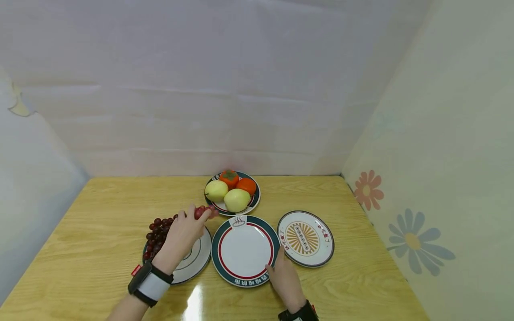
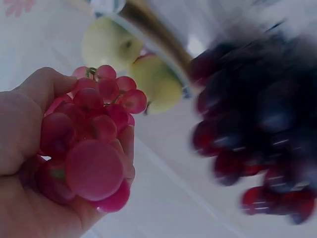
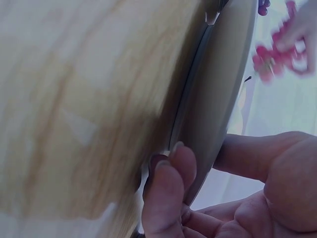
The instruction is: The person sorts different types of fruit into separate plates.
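Note:
In the head view my left hand (image 1: 185, 232) is raised over the left plate (image 1: 195, 263) and grips a bunch of pinkish-red grapes (image 2: 94, 129). A bunch of dark red grapes (image 1: 157, 234) lies on the left side of that plate, partly behind the hand and forearm. My right hand (image 1: 284, 276) pinches the lower right rim of the middle plate (image 1: 245, 249), which is white with a dark green rim and a red ring. Seen from the right wrist, the thumb is on one face of the plate and the curled fingers are under its edge.
Behind the middle plate, a plate (image 1: 257, 203) holds two yellow-green pears (image 1: 237, 200) and two orange persimmons (image 1: 246, 186). A white plate (image 1: 306, 239) with an orange sunburst print stands at the right. Walls border the wooden table (image 1: 361, 285) at the back and sides.

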`<action>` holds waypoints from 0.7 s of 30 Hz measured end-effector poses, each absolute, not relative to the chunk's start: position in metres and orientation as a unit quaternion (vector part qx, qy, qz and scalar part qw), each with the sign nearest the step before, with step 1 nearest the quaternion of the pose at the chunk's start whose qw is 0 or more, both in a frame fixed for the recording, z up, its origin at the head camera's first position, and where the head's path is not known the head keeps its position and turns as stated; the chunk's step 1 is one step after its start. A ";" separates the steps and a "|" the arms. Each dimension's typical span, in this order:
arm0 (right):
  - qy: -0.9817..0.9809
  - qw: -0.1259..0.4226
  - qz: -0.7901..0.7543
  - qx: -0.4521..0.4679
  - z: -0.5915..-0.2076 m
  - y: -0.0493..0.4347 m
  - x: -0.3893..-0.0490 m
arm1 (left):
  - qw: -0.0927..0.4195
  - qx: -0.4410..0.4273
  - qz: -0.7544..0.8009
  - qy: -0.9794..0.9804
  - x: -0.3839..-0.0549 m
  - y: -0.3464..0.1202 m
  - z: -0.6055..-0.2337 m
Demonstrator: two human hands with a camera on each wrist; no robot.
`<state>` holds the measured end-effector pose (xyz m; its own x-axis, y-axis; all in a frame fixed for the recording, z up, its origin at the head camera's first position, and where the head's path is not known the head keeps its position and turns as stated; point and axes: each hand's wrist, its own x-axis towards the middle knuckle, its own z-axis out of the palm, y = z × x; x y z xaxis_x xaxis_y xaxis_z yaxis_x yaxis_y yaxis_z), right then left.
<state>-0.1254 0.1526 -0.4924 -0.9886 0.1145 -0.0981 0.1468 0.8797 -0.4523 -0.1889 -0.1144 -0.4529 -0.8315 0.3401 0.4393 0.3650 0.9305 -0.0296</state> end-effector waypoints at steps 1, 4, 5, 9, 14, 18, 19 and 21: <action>0.969 0.036 -0.237 0.069 -0.492 0.152 -0.126 | 0.222 -0.181 -0.024 -0.958 -0.182 -0.118 -0.459; 0.969 0.036 -0.234 0.070 -0.492 0.152 -0.126 | 0.216 -0.178 -0.005 -0.960 -0.166 -0.124 -0.478; 0.969 0.036 -0.234 0.071 -0.492 0.152 -0.126 | 0.214 -0.179 0.001 -0.960 -0.162 -0.126 -0.484; 0.969 0.037 -0.232 0.076 -0.493 0.153 -0.127 | 0.195 -0.176 0.016 -0.965 -0.150 -0.128 -0.499; 0.966 0.054 -0.240 0.083 -0.495 0.153 -0.130 | 0.152 -0.164 0.018 -0.974 -0.143 -0.128 -0.502; 0.966 0.046 -0.243 0.080 -0.494 0.153 -0.128 | 0.158 -0.171 0.006 -0.973 -0.148 -0.124 -0.482; 0.966 0.042 -0.243 0.079 -0.494 0.153 -0.128 | 0.166 -0.176 -0.002 -0.970 -0.152 -0.123 -0.475; 0.966 0.037 -0.243 0.077 -0.494 0.153 -0.127 | 0.191 -0.190 -0.021 -0.963 -0.167 -0.121 -0.461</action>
